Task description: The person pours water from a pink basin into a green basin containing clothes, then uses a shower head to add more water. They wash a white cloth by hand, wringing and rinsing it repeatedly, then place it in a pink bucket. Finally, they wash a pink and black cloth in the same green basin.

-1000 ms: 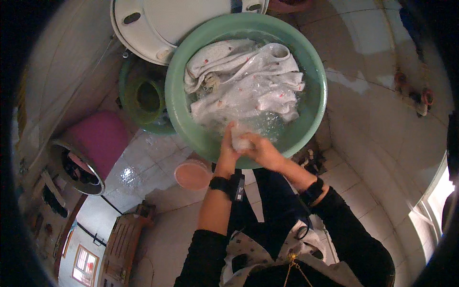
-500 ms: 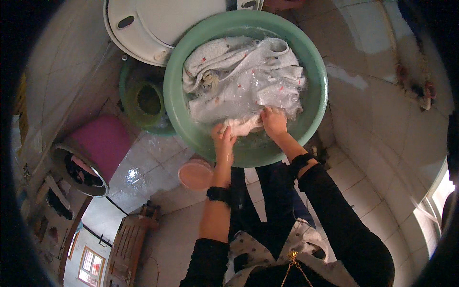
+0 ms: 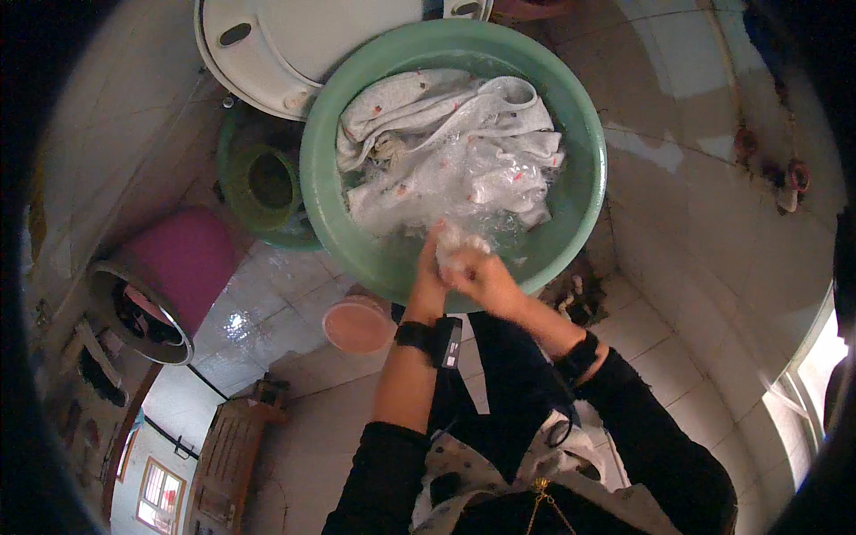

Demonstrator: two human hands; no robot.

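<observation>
A large green basin [image 3: 584,192] holds soapy water and a soaked pale garment [image 3: 410,102] with small red and dark marks. At the basin's near side, my left hand [image 3: 430,266] and my right hand [image 3: 481,278] are close together, both closed on a bunched, sudsy part of pale cloth [image 3: 459,245]. The right hand lies over the front of the bunch, while the left presses it from the side. Whether this bunch joins the larger garment is hidden by foam and water.
A whitish lidded appliance [image 3: 330,40] stands behind the basin at the left. Below it sits a smaller green tub [image 3: 236,201]. A pink bucket [image 3: 192,259] with dark cloth inside and a pinkish tub [image 3: 357,323] stand on the wet tiled floor [image 3: 285,303].
My hands have come together, the right one moving left and toward me. The cloth that was stretched between them is now bunched up between my hands.
</observation>
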